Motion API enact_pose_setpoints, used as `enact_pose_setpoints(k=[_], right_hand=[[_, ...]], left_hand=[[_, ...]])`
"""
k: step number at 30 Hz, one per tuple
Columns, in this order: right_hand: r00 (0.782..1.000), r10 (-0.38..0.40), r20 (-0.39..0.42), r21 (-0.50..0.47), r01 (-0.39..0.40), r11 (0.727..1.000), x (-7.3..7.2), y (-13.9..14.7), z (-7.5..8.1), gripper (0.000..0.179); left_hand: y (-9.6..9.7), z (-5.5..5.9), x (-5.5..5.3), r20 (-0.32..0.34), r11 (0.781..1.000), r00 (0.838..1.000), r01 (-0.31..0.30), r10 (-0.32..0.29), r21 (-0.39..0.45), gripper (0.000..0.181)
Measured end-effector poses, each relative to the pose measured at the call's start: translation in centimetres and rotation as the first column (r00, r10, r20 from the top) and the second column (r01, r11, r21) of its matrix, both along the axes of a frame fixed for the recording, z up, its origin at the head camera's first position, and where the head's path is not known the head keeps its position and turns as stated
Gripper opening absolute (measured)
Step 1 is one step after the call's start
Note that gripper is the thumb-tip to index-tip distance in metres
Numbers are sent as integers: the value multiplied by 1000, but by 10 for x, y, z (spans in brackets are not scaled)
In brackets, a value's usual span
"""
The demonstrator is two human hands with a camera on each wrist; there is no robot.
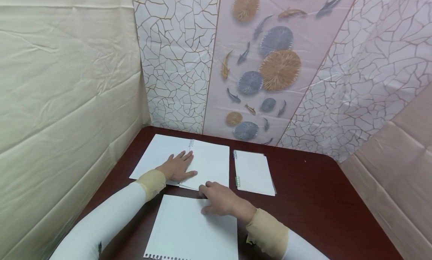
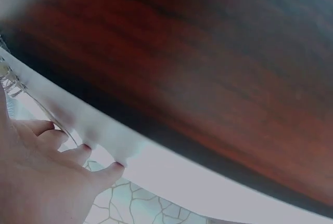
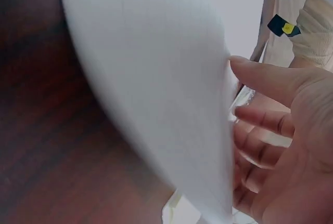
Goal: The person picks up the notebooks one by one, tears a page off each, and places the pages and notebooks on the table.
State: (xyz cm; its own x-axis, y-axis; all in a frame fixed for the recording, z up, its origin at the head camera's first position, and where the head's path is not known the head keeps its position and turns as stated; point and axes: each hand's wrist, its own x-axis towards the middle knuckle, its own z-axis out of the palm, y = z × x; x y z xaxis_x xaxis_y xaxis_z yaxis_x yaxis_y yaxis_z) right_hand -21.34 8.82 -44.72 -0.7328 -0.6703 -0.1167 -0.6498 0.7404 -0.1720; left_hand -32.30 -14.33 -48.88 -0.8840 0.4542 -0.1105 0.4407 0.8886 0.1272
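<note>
Open spiral notebook far and left on a dark red table, left hand resting on its middle, fingers spread apart, hole-edged lined sheet nearer, right hand at its far edge, thumb and fingers apart, smaller ring-bound pad right.

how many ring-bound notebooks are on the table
2: the open notebook under the person's left hand, and a narrower notebook right of it. The hole-punched paper in front shows no rings, so it isn't counted. Others could be hidden underneath.
</note>
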Motion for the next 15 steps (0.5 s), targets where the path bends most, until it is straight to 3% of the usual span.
enact_pose_setpoints(k=[5, 7, 9, 12, 15], right_hand=[[997, -8, -75, -5, 8, 1000, -5, 2, 6, 58], [994, -63, -84, -55, 59, 997, -12, 5, 10, 60], [986, -147, -76, -125, 137, 983, -21, 7, 13, 61], [958, -284, -27, -221, 272, 937, -37, 12, 15, 69], [925, -378, 52, -277, 377, 884, -53, 16, 11, 81]], left_hand=[[-2, -1, -4, -41, 999, 999, -25, 27, 46, 87], [-5, -3, -8, -94, 994, 993, -68, 76, 87, 82], [-12, -2, -12, -159, 980, 973, -146, 167, 135, 75], [-29, 5, -16, -194, 921, 907, -341, 375, 187, 71], [-48, 16, -16, -128, 827, 822, -530, 555, 188, 79]])
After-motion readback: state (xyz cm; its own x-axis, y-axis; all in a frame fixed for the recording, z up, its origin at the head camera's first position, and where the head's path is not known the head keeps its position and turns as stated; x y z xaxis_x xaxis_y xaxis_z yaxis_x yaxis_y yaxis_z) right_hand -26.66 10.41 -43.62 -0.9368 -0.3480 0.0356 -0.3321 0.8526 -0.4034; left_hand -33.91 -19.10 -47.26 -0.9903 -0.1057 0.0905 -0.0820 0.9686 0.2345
